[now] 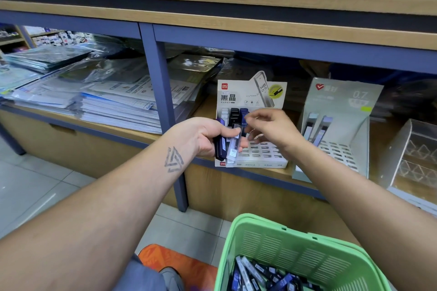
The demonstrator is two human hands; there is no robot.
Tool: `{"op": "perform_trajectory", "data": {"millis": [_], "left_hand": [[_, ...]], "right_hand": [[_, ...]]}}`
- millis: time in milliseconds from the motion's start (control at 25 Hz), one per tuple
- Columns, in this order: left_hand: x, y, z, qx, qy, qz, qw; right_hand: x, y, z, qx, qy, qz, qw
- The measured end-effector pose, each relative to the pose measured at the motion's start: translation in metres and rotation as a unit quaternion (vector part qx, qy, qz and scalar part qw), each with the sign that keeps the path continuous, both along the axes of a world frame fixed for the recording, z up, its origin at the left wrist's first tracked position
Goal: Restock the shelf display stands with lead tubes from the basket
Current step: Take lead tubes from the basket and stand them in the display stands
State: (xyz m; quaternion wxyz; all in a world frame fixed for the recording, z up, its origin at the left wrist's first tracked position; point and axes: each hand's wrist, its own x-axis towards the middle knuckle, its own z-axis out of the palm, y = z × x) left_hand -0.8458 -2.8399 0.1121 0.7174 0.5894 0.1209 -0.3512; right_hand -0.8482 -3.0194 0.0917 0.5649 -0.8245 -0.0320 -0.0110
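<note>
Mostly blurred, left hand (208, 137) grips lead tubes (227, 144), right hand (272, 129) fingers loosely curled, grip unclear.

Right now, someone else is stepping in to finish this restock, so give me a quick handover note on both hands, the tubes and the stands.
Left hand grips a small bundle of lead tubes, dark blue and clear.
Right hand is at the bundle, fingers curled; blur hides whether it pinches a tube.
HB 0.5 stand: a few tubes in the back rows, front slots open.
0.7 stand: two tubes in, most slots open.
Green basket at lower right holds many more tubes.
Left to do: fill both stands.
</note>
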Motion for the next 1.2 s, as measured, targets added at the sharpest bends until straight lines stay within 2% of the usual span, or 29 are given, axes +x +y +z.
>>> {"op": "perform_trajectory", "data": {"millis": [80, 200, 320, 400, 480, 560, 600, 640, 680, 720, 760, 840, 960, 1120, 1200], "left_hand": [[-0.003, -0.006, 0.001, -0.002, -0.005, -0.008, 1.0], [-0.007, -0.014, 0.002, -0.018, -0.01, -0.017, 1.0], [-0.009, -0.019, 0.002, -0.033, -0.009, -0.032, 0.999], [-0.01, -0.019, 0.002, -0.039, -0.01, -0.037, 0.998], [-0.01, -0.018, 0.003, -0.037, -0.023, -0.04, 0.998], [-0.01, -0.018, 0.004, -0.04, -0.033, -0.029, 0.998], [-0.009, -0.018, 0.005, -0.044, -0.035, -0.02, 0.998], [-0.009, -0.019, 0.006, -0.049, -0.036, -0.011, 0.998], [-0.009, -0.02, 0.007, -0.052, -0.037, -0.001, 0.998], [-0.009, -0.021, 0.008, -0.055, -0.038, 0.009, 0.998], [-0.008, -0.02, 0.007, -0.055, -0.041, 0.021, 0.997], [-0.006, -0.019, 0.006, -0.038, -0.054, 0.035, 0.997], [-0.005, -0.017, 0.004, -0.009, -0.068, 0.034, 0.997], [-0.006, -0.016, 0.003, 0.015, -0.065, 0.019, 0.998], [-0.006, -0.015, 0.003, 0.021, -0.062, 0.018, 0.998]], "right_hand": [[-0.011, 0.001, 0.005, 0.064, 0.086, 0.055, 0.993], [-0.013, -0.004, 0.008, 0.135, 0.134, 0.015, 0.982], [-0.012, -0.012, 0.012, 0.214, 0.143, -0.037, 0.966], [-0.011, -0.017, 0.014, 0.207, 0.122, -0.053, 0.969], [-0.012, -0.02, 0.014, 0.16, 0.093, -0.045, 0.982], [-0.014, -0.025, 0.013, 0.015, 0.01, -0.02, 1.0], [-0.015, -0.028, 0.012, -0.091, -0.057, 0.009, 0.994], [-0.016, -0.03, 0.011, -0.185, -0.119, 0.054, 0.974], [-0.017, -0.031, 0.007, -0.249, -0.166, 0.092, 0.95], [-0.016, -0.032, 0.003, -0.264, -0.182, 0.108, 0.941], [-0.016, -0.032, 0.001, -0.24, -0.166, 0.104, 0.951], [-0.013, -0.032, -0.001, -0.113, -0.084, 0.067, 0.988], [-0.013, -0.031, -0.003, 0.013, -0.016, 0.043, 0.999], [-0.015, -0.03, 0.0, 0.011, -0.005, 0.062, 0.998], [-0.013, -0.029, 0.001, 0.0, -0.014, 0.035, 0.999]]}}
